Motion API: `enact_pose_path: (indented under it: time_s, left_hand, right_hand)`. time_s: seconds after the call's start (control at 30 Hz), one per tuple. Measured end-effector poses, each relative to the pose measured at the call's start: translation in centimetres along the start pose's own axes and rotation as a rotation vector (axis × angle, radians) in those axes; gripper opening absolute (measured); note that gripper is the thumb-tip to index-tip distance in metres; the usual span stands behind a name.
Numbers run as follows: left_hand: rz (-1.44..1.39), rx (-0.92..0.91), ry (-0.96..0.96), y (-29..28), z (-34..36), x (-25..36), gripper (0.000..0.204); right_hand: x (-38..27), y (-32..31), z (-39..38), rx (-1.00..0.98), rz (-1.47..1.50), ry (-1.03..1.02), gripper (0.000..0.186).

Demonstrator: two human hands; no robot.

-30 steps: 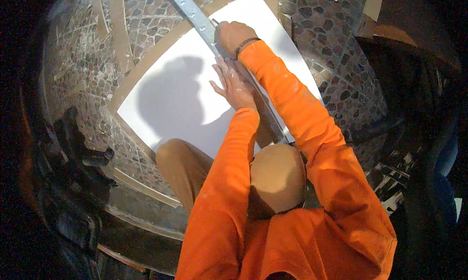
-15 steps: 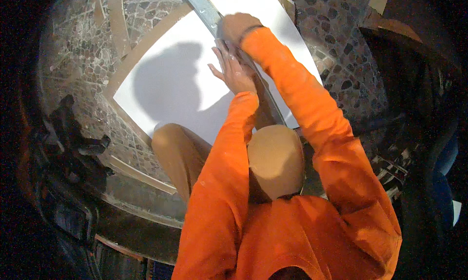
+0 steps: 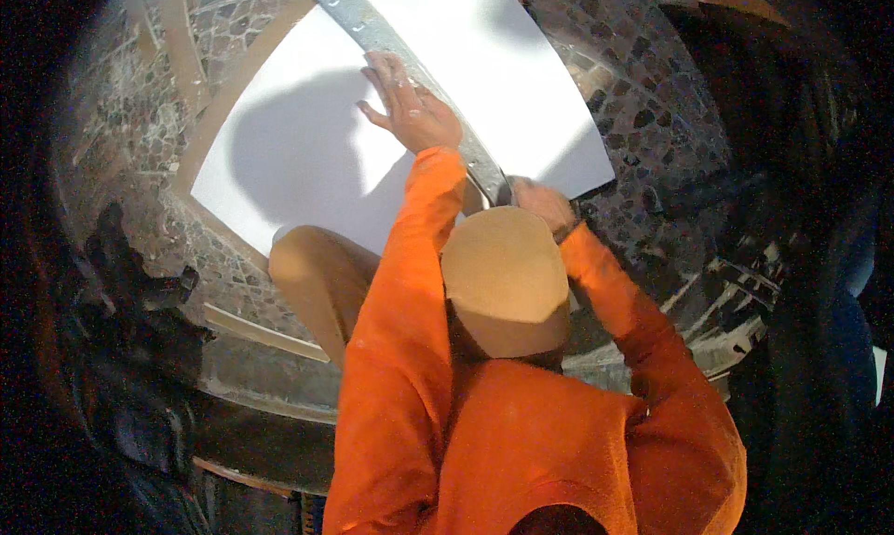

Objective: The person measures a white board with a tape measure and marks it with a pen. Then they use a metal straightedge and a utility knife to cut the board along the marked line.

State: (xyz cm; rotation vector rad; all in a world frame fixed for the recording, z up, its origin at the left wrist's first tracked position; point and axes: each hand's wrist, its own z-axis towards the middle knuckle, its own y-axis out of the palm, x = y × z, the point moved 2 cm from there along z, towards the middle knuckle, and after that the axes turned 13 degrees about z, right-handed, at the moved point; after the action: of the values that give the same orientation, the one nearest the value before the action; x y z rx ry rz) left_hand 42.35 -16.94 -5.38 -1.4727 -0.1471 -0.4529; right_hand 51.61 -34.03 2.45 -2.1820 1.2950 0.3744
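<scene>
My left hand (image 3: 414, 107) lies flat with its fingers spread, pressing on a long grey metal straightedge (image 3: 377, 32). The straightedge runs diagonally across a large white board (image 3: 303, 148), from the far left down toward my knee. Beside its near end, my right hand (image 3: 545, 204) is closed and low, just right of my raised knee (image 3: 507, 265). Whatever sits in its fingers is hidden, and the hand is slightly blurred.
Brown strips (image 3: 177, 41) lie on the stone-patterned floor (image 3: 643, 97) at the far left. A dark object (image 3: 126, 265) stands at the left. Light scraps (image 3: 745, 284) are heaped at the right. My other knee (image 3: 317, 265) rests over the board's near edge.
My right hand has slid from the far part of the straightedge toward me, down to its near end by my knee. The left hand remains flat on the straightedge.
</scene>
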Motion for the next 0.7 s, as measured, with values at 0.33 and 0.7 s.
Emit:
enact_pose_path:
  time_s: [0.33,0.7]
  left_hand:
    - [-0.032,0.102,0.005,0.8,0.6,0.6,0.065]
    - [-0.038,0.068,0.025,0.6,-0.2,-0.3,0.078]
  right_hand:
    - [11.1,4.6,-14.6,0.358,0.168,0.154,0.036]
    - [9.8,13.2,-7.7,0.803,0.342,-0.16,0.05]
